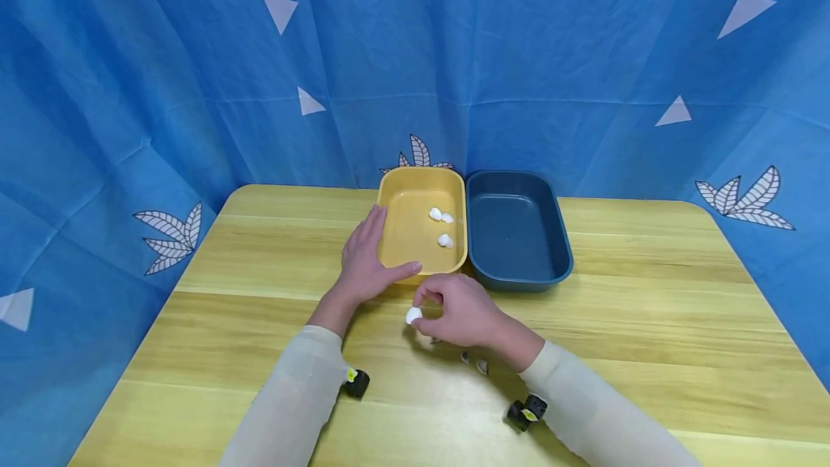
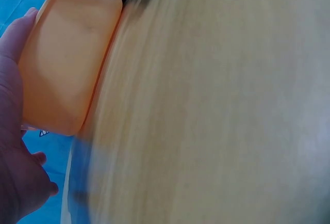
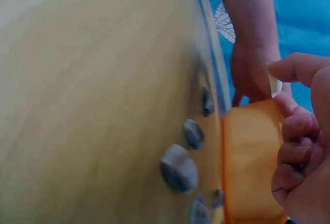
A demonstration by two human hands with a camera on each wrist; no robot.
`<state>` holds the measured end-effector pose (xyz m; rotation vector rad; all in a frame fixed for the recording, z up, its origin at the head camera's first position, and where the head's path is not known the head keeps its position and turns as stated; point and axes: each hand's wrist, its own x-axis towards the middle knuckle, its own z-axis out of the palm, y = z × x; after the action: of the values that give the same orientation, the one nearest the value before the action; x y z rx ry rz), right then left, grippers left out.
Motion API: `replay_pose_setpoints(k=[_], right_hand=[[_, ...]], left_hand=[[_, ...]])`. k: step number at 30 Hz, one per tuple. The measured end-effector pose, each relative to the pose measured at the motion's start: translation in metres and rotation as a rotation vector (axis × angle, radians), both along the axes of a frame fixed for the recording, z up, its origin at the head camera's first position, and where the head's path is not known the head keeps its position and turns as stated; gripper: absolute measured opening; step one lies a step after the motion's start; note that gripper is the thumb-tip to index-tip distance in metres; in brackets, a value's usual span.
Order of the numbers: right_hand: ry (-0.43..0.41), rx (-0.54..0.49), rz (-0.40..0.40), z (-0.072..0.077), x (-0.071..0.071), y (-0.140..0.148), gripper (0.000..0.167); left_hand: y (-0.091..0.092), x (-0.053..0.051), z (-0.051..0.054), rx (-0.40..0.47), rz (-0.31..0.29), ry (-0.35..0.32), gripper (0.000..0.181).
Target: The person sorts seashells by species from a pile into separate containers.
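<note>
My right hand (image 1: 462, 310) pinches a white shell (image 1: 413, 316) between thumb and index finger, just in front of the yellow tray (image 1: 402, 259). In the right wrist view that shell (image 3: 274, 83) shows edge-on. My left hand (image 1: 367, 262) rests against the tray's near left corner, its fingers extended along the side and its thumb over the front rim. Inside the tray, toward the right, lie several white shells (image 1: 436, 214). Below my right hand, grey-and-white shells (image 3: 179, 168) are scattered on the table, partly hidden in the head view.
A dark blue tray (image 1: 509, 284) stands against the yellow one's right side. Both are near the back edge of the wooden table (image 1: 635, 323). Behind the table hangs a blue curtain (image 1: 389, 42) with leaf and triangle prints.
</note>
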<state>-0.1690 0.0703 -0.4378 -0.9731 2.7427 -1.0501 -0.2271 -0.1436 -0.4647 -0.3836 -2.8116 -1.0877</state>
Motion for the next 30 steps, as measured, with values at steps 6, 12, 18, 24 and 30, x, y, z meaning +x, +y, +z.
replay_pose_setpoints(k=[6, 12, 18, 24, 30], right_hand=[[0.02, -0.082, -0.004, 0.016, 0.0, 0.008, 0.02], [0.094, -0.213, -0.046, 0.036, -0.011, 0.012, 0.018], [0.19, -0.364, -0.147, 0.05, -0.032, 0.012, 0.018], [0.25, -0.437, -0.229, 0.057, -0.056, 0.01, 0.02], [0.229, -0.41, -0.311, 0.058, -0.075, 0.005, 0.02]], left_hand=[[0.0, -0.001, 0.002, -0.008, 0.002, -0.009, 0.12], [0.0, -0.001, 0.002, -0.015, 0.003, -0.016, 0.121], [0.0, 0.001, 0.001, -0.004, 0.011, -0.032, 0.121], [0.0, 0.0, -0.001, -0.003, 0.01, -0.038, 0.122], [0.0, -0.002, -0.001, 0.004, 0.003, -0.028, 0.121]])
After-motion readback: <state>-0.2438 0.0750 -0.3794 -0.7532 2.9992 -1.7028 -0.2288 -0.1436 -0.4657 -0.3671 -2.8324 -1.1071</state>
